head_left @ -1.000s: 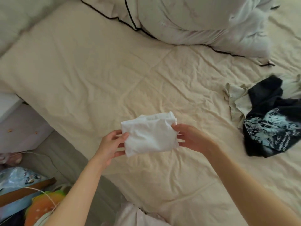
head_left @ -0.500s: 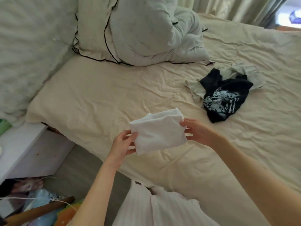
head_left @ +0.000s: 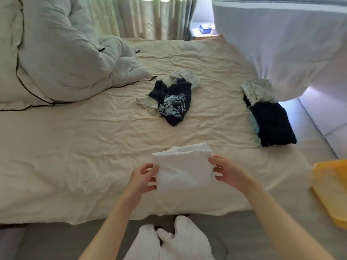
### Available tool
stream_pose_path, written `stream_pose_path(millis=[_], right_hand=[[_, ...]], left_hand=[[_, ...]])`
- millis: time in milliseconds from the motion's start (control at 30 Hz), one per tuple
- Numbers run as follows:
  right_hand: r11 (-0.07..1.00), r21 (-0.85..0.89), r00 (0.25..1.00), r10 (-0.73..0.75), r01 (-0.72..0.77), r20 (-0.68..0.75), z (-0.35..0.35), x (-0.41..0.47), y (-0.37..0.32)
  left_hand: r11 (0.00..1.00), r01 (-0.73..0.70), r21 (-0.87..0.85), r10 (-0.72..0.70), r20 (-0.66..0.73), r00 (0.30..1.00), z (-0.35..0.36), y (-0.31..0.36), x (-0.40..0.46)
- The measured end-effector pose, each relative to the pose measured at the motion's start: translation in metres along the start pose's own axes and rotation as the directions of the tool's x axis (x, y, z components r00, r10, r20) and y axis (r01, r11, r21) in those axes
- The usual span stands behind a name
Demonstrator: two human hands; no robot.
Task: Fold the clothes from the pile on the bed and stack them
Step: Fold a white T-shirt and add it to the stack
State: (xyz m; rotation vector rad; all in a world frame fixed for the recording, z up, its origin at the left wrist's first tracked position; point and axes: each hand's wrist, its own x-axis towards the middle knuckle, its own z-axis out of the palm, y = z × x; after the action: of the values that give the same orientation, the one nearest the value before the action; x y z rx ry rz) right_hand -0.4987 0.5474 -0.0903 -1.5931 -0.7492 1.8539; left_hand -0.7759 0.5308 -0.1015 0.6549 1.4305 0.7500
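Observation:
A folded white garment (head_left: 183,170) hangs above the near edge of the bed (head_left: 75,147). My left hand (head_left: 141,178) pinches its left side and my right hand (head_left: 226,170) pinches its right side. Mid-bed lies the pile: a crumpled black printed shirt (head_left: 173,103) on top of a pale grey-green garment (head_left: 148,104). Towards the right side of the bed sits a stack of folded clothes, with a dark navy piece (head_left: 273,124) in front and a pale patterned piece (head_left: 256,91) behind it.
A bunched grey duvet (head_left: 62,53) and a black-piped pillow fill the bed's left end. A large white cloth (head_left: 293,44) hangs over the upper right. A yellow tray (head_left: 332,190) stands at the right edge. Curtains run along the back. Grey floor lies below the bed.
The view has swung right and up, bringing the folded stack, white cloth and yellow tray into sight. Both hands still hold the white garment, carried rightwards along the bed's near edge.

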Motion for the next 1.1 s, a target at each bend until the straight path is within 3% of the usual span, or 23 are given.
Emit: stream_pose_path(millis=[300,600,867,1100], right_hand=[[0.992,0.096,0.982,-0.065,0.083,-0.176,-0.096,-0.087,0.032],[0.994,0.073,0.955,-0.059,0.083,-0.289,-0.256,-0.118,0.029],[1.000,0.018,0.947,-0.007,0.014,-0.321,-0.351,-0.093,-0.002],[1.000,-0.008,0.927,-0.001,-0.002,-0.375,-0.414,-0.031,-0.034]], left_hand=[[0.994,-0.018,0.105,-0.003,0.195,0.981,0.110,-0.019,-0.018],[0.994,0.004,0.111,-0.035,0.274,0.961,0.280,-0.041,-0.021],[0.982,0.173,0.077,-0.189,0.354,0.916,0.369,-0.043,0.003],[0.978,0.173,0.117,-0.206,0.393,0.896,0.433,-0.015,0.078]])
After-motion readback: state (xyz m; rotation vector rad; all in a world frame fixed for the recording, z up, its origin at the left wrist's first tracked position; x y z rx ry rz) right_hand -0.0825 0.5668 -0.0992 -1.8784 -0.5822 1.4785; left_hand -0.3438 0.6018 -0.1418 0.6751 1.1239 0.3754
